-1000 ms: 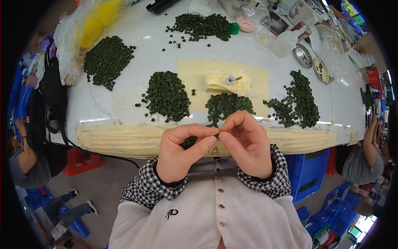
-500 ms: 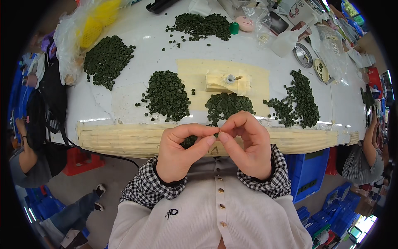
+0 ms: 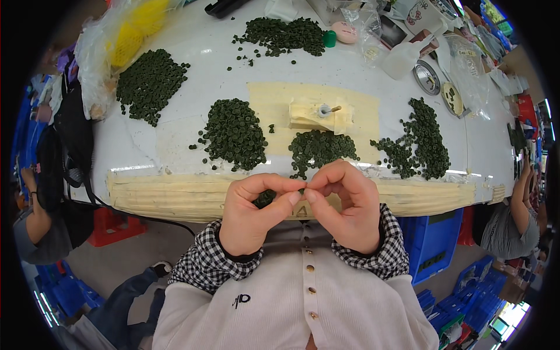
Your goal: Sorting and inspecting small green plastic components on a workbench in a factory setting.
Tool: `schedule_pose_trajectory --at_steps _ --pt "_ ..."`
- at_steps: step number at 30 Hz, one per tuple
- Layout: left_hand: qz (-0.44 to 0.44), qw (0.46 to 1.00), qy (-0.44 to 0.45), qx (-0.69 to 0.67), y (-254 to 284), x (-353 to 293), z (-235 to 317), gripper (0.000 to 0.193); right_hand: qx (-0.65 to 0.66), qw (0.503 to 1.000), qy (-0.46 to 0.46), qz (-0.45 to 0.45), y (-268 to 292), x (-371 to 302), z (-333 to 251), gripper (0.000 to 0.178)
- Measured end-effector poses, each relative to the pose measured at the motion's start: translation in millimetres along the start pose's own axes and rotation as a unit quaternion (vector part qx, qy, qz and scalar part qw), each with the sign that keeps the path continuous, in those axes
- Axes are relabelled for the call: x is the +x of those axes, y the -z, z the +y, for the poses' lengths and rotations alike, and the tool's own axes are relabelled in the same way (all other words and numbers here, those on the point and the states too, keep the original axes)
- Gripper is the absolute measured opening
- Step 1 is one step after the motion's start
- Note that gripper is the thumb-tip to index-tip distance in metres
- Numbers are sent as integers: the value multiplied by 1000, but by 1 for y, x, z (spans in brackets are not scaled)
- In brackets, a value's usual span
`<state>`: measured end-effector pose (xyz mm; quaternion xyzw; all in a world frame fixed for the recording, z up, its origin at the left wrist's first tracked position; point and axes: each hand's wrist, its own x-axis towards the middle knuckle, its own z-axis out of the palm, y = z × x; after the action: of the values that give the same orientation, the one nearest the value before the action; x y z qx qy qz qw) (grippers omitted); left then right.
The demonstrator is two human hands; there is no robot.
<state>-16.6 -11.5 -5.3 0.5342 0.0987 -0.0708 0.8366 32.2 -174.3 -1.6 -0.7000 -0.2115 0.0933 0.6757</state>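
1. A small dark green piece (image 3: pixel 301 191) is being pinched between the thumb and forefinger of the left hand (image 3: pixel 248 213).
2. The thumb and forefinger of the right hand (image 3: pixel 350 210) are being held narrowly together at the same piece; whether it is being gripped by them too cannot be told.
3. Behind the left hand, a small heap (image 3: pixel 266 198) of dark green pieces is being partly hidden.
4. Under both hands, the table edge is being covered by cream tape (image 3: pixel 157 189).
5. Just beyond the fingertips, a middle pile (image 3: pixel 322 150) is being backed by a tape-wrapped block (image 3: pixel 303 118).
6. Past the left hand, a larger pile (image 3: pixel 234 134) is being supported by the table (image 3: pixel 204 70); past the right hand, so is another pile (image 3: pixel 429 140).
7. Farthest ahead of the hands, a green cap (image 3: pixel 329 39) is being flanked by a pink oval object (image 3: pixel 345 33).
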Motion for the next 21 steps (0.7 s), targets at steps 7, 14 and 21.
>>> schedule_pose_trajectory --at_steps 7,14,21 --pt "15 983 90 -157 8 2 9 17 2 995 -74 73 15 3 -11 10" --pt "-4 980 90 -175 9 3 6 16 -77 997 27 11 12 5 -7 9" --pt "-10 978 87 -187 8 2 5 18 -134 987 92 -15 6 8 -11 13"
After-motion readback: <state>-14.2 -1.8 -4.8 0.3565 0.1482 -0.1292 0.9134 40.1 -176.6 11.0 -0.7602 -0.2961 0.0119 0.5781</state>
